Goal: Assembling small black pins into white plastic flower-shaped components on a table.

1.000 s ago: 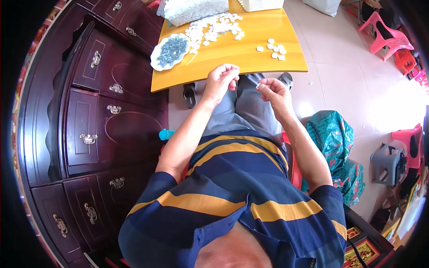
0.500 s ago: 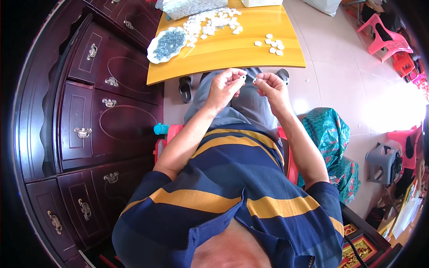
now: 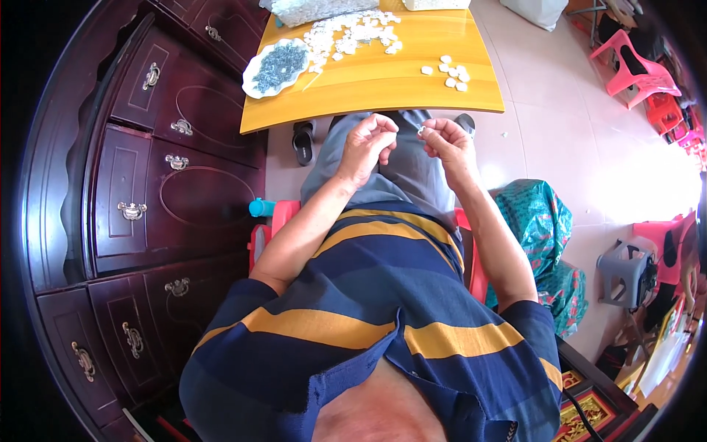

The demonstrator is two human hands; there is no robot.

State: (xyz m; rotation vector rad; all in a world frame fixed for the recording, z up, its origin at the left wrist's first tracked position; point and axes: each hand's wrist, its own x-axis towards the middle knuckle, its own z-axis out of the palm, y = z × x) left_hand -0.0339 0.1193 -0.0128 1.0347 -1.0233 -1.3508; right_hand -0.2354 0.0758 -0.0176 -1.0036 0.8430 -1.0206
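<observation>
My two hands are raised over my lap, just in front of the near edge of the yellow wooden table (image 3: 375,85). My right hand (image 3: 451,147) pinches a small white piece (image 3: 422,131) between thumb and fingers. A short gap away, my left hand (image 3: 366,151) has thumb and fingertips pressed together; anything between them is too small to make out. On the table, a white scalloped plate (image 3: 251,85) holds a heap of small dark, bluish-grey parts (image 3: 281,66). Loose white pieces (image 3: 346,35) are scattered beyond it, and a small group of white pieces (image 3: 451,71) lies at the right.
A thin stick (image 3: 311,81) lies beside the plate. Clear bags of parts (image 3: 317,10) stand at the table's far edge. Dark wooden drawers (image 3: 199,184) line my left. Green wrapped bundles (image 3: 536,217), a grey stool (image 3: 624,271) and a pink chair (image 3: 637,70) stand to my right.
My left hand has drawn slightly left, away from the right one. The white piece that showed at its fingertips is no longer visible there. My right hand stays nearly in place.
</observation>
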